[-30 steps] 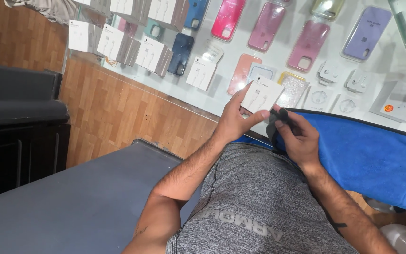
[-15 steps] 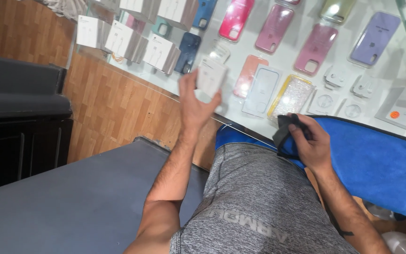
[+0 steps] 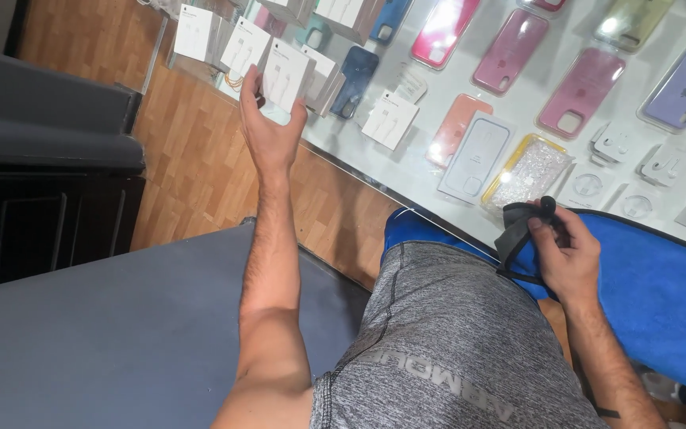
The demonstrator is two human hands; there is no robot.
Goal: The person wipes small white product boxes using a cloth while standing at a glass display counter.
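At a glass display counter (image 3: 406,179) lined with phone cases, a person's left hand (image 3: 267,127), upper left of the frame, grasps a small white accessory box (image 3: 286,75) beside a row of similar boxes (image 3: 224,40). The right hand (image 3: 565,254), right of centre, is closed around a dark grey cloth (image 3: 518,230) above a blue towel (image 3: 660,302). The box looks loosely pinched at its edge; a slip could drop it against the neighbouring boxes and topple them
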